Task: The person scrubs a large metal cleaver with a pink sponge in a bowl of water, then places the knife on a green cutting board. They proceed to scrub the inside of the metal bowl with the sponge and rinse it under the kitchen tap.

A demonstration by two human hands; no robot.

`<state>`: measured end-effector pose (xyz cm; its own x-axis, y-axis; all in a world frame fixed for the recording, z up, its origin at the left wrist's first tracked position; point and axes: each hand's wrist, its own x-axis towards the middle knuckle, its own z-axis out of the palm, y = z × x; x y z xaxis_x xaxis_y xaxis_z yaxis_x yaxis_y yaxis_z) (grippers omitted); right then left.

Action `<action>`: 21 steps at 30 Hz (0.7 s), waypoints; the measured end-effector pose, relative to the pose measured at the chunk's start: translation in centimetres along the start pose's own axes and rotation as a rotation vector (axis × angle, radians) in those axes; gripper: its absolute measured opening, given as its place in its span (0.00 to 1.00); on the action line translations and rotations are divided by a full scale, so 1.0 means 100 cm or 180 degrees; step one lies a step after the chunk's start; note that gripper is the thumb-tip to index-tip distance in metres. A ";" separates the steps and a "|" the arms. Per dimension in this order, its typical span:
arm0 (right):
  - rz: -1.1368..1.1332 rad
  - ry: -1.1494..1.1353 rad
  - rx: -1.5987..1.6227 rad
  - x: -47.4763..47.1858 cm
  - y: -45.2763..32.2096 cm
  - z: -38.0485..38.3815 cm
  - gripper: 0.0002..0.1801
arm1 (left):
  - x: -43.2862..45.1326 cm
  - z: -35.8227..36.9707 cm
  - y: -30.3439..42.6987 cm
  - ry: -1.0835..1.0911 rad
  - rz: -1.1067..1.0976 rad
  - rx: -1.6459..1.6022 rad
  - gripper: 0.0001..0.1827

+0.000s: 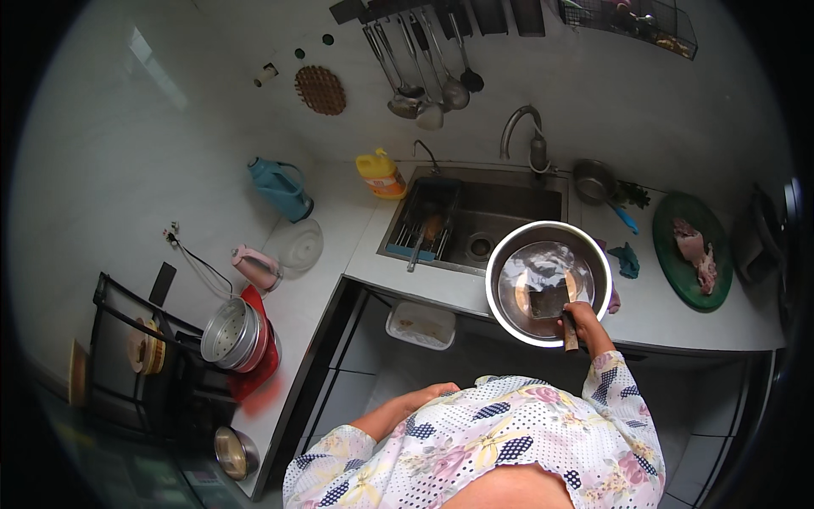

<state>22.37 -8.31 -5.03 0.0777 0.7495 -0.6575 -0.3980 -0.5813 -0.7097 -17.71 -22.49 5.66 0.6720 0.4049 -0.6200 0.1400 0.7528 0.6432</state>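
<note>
A large steel basin (548, 230) holds clear water and stands at the counter's front edge, its near side jutting out past it. My right hand (585, 320) grips the wooden handle of a cleaver (550, 300) above the basin's near right side. The cleaver's broad dark blade is over or in the water; I cannot tell how deep. Two pale orange-brown pieces (523, 294) show beside the blade, too unclear to name. My left hand (434, 396) rests low against the patterned garment (483, 432), its fingers partly hidden.
Behind the basin lies a sink (515, 197) with a faucet (534, 137) and a dish rack (423, 219). At right are a green cutting board (674, 280) bearing raw meat (693, 248), a teal cloth (626, 261) and a saucepan (593, 181). A white bin (421, 326) hangs below the counter.
</note>
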 end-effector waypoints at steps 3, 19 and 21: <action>0.0004 0.0008 -0.0121 0.002 0.001 -0.002 0.06 | 0.000 -0.003 -0.011 0.0064 0.0048 -0.0151 0.18; -0.0043 -0.0113 -0.0234 -0.005 -0.004 0.001 0.05 | -0.039 0.038 0.002 0.1282 0.1060 0.3052 0.10; -0.0083 -0.0047 -0.0209 -0.007 -0.003 0.003 0.05 | -0.047 0.032 -0.001 0.0957 0.1200 0.2853 0.09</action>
<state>22.17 -8.54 -4.26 0.0736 0.7689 -0.6351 -0.3351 -0.5807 -0.7419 -18.53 -26.17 9.94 0.5916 0.7421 -0.3150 0.5332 -0.0670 0.8434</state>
